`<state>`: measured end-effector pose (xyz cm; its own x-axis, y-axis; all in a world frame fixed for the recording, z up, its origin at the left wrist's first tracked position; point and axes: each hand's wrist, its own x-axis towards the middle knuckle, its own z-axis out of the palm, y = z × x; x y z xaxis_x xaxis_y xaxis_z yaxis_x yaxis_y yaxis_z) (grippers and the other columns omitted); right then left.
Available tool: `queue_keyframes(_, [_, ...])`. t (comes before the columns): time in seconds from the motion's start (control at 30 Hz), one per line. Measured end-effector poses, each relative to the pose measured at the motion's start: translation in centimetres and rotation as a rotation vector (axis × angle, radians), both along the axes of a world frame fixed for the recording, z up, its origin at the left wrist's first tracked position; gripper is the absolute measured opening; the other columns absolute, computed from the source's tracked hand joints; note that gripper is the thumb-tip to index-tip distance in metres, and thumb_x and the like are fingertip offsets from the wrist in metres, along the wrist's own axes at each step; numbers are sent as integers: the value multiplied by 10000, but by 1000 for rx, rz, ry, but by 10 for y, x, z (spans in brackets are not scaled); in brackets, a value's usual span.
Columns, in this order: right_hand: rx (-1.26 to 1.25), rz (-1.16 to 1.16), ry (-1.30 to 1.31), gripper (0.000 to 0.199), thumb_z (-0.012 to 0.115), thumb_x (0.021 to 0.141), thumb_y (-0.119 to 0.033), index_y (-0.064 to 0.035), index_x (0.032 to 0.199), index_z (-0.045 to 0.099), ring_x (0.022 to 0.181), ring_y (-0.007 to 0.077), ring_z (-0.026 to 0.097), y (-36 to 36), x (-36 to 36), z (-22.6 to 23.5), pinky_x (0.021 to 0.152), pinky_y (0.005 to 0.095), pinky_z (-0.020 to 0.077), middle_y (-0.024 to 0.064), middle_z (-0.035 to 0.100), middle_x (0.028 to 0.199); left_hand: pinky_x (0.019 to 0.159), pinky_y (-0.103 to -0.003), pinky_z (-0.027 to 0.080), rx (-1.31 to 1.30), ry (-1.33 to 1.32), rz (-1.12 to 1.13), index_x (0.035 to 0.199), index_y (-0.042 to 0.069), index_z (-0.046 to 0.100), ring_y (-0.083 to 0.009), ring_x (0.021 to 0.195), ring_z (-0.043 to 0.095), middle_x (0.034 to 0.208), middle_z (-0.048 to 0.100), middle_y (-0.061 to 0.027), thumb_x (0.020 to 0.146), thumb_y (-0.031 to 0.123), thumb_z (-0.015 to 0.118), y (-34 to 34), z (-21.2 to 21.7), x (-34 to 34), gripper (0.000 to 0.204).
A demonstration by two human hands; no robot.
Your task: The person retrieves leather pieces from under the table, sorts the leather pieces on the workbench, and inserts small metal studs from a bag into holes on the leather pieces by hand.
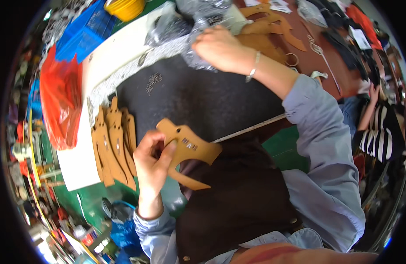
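My left hand [155,160] pinches a tan leather piece [192,147] between thumb and fingers, in front of the near edge of a black mat [203,99]. The piece has a curved cut-out, a small hole and stamped marks. Across the mat, my right hand [218,47] is at a clear plastic bag [194,55], its fingers curled down. What those fingertips hold, if anything, is hidden. Left of my left hand lies a stack of similar tan leather pieces [112,147]. A small scatter of metal bits [153,82] rests on the mat.
A red plastic bag [62,101] hangs at the table's left side. Behind it are a blue crate [86,33] and a yellow tub [125,9]. More tan leather pieces [273,28] lie at the far right. Another person in a striped top [378,132] is on the right.
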<state>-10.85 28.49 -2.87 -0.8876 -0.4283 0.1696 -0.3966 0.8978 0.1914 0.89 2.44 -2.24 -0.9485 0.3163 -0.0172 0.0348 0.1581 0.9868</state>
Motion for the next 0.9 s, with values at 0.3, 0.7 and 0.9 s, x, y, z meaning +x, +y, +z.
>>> queue_keyframes(0.3, [-99, -16, 163, 99, 531, 710, -106, -91, 775, 605, 822, 181, 585, 12, -2, -6, 762, 335, 404, 28, 623, 730, 635, -174, 421, 29, 45, -39, 934, -5, 522, -47, 687, 521, 797, 589, -26, 794, -61, 572, 1, 5, 2, 159])
queue_keyframes(0.7, [-515, 71, 271, 116, 634, 735, -195, -103, 704, 570, 640, 228, 577, 21, -5, 0, 620, 345, 410, 43, 588, 624, 701, -186, 388, 146, -29, -37, 936, 8, 502, -64, 745, 504, 816, 556, -21, 766, -100, 493, 0, 11, 3, 201])
queue_keyframes(0.9, [-829, 66, 11, 172, 664, 723, -166, -58, 712, 530, 588, 227, 569, 17, -7, 9, 532, 347, 407, 86, 552, 612, 638, -164, 363, 63, -42, 70, 912, 3, 508, -46, 712, 472, 801, 553, -12, 734, -110, 538, 0, 12, 5, 213])
